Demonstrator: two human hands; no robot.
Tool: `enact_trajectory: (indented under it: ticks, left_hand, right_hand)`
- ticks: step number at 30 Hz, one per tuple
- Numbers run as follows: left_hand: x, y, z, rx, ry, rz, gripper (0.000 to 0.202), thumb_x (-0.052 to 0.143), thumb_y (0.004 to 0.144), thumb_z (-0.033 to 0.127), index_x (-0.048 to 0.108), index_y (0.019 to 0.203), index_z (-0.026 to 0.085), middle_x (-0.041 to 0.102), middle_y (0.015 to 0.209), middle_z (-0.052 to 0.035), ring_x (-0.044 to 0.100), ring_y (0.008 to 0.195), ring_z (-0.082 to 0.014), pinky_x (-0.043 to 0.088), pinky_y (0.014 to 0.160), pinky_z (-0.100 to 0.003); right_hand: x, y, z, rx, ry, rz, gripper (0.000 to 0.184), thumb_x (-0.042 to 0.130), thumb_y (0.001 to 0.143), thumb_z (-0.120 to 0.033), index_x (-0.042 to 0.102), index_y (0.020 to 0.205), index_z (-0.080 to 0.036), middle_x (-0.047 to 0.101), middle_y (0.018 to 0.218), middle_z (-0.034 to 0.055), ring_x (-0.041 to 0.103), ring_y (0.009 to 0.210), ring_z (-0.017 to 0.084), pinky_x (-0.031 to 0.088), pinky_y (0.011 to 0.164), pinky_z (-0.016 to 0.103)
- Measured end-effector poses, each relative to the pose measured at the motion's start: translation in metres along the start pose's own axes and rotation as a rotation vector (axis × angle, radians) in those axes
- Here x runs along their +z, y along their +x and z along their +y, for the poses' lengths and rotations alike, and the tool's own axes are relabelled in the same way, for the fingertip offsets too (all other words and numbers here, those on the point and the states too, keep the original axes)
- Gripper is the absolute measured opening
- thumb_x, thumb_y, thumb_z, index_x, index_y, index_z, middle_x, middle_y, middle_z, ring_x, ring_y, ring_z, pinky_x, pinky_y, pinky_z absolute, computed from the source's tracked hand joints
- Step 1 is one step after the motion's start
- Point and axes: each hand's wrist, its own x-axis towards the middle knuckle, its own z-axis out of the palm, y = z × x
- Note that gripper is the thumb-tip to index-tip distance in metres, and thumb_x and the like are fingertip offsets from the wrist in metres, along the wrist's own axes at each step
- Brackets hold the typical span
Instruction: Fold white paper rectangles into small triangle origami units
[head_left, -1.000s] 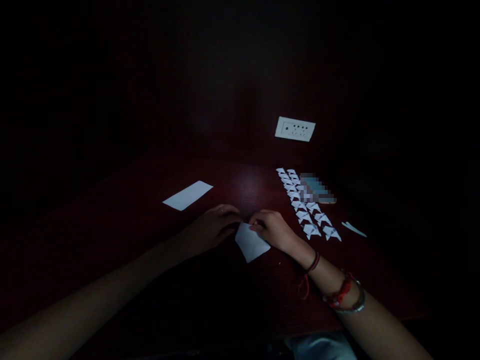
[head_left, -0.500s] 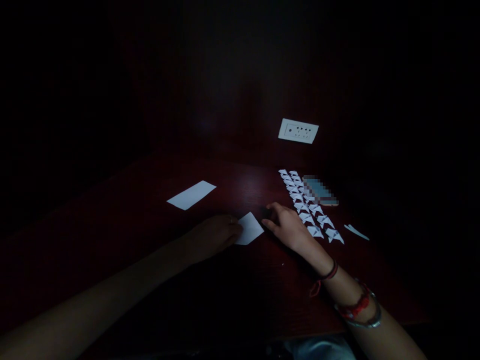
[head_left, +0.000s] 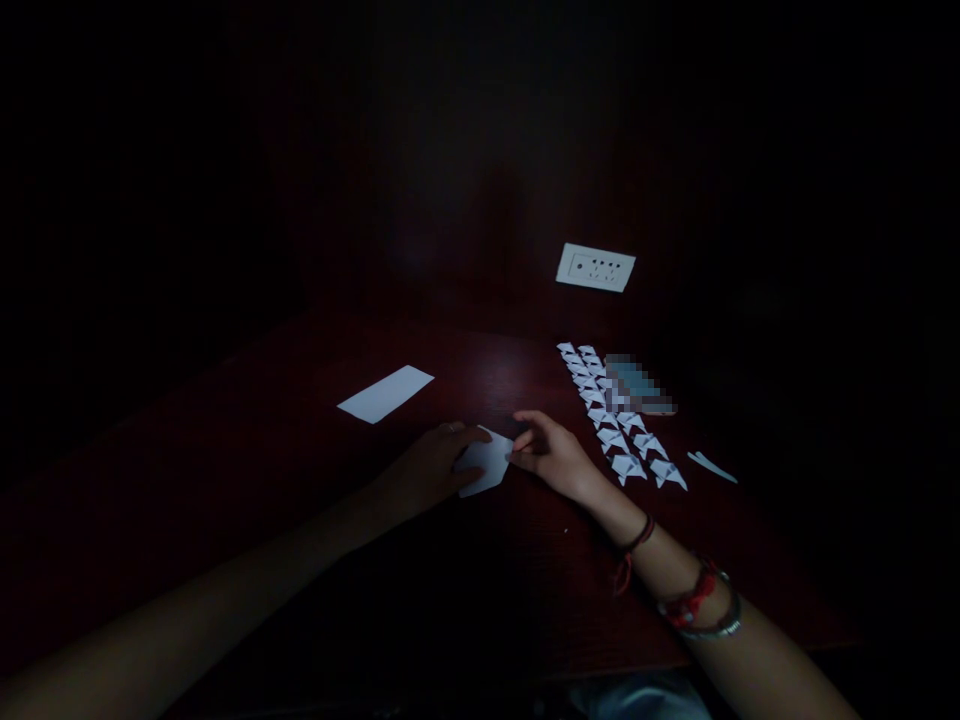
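The scene is very dark. A small white paper (head_left: pixel 486 464) lies on the dark red table (head_left: pixel 300 470) between my two hands. My left hand (head_left: pixel 427 466) rests on the paper's left side, fingers curled over its edge. My right hand (head_left: pixel 551 452) pinches the paper's right edge with thumb and fingers, the index finger raised. To the right, several small folded white paper pieces (head_left: pixel 615 420) lie in two rows.
A white paper strip (head_left: pixel 385 393) lies at the left of the table. A phone-like flat object (head_left: pixel 637 385) sits beside the folded pieces. A thin white scrap (head_left: pixel 711 465) lies at the far right. A white wall socket (head_left: pixel 595 267) is behind the table.
My right hand let go of the paper, reached toward the folded pieces, then came back to the paper's right edge. The paper shifted up and left and changed shape under my left hand.
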Motion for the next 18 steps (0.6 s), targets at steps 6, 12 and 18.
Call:
enact_trajectory:
  ticks: [6, 12, 18]
  left_hand:
    - [-0.003, 0.006, 0.004, -0.098, -0.030, 0.097, 0.030, 0.056, 0.071, 0.032, 0.053, 0.100, 0.021, 0.056, 0.087, -0.0009, 0.052, 0.073, -0.0157, 0.041, 0.065, -0.028]
    - [0.001, 0.008, 0.008, -0.076, -0.162, 0.148, 0.035, 0.054, 0.076, 0.034, 0.051, 0.109, 0.023, 0.056, 0.106, -0.0015, 0.052, 0.096, -0.0166, 0.040, 0.082, -0.030]
    - [0.004, 0.006, 0.003, -0.169, -0.265, 0.110, 0.044, 0.054, 0.075, 0.037, 0.046, 0.116, 0.025, 0.054, 0.113, -0.0013, 0.051, 0.101, -0.0166, 0.040, 0.085, -0.030]
  right_hand:
    - [0.005, 0.001, -0.001, 0.174, 0.232, -0.054, 0.056, 0.058, 0.062, -0.010, 0.035, 0.113, -0.016, 0.058, 0.067, -0.0021, 0.055, 0.052, 0.010, 0.045, 0.046, 0.021]
    - [0.007, 0.003, 0.004, 0.160, 0.256, 0.012, 0.073, 0.064, 0.060, -0.016, 0.026, 0.121, -0.019, 0.054, 0.067, -0.0037, 0.052, 0.051, 0.009, 0.041, 0.042, 0.019]
    - [0.006, 0.004, 0.010, 0.143, 0.135, 0.082, 0.078, 0.066, 0.058, -0.017, 0.025, 0.124, -0.020, 0.052, 0.074, -0.0036, 0.050, 0.057, 0.008, 0.041, 0.052, 0.020]
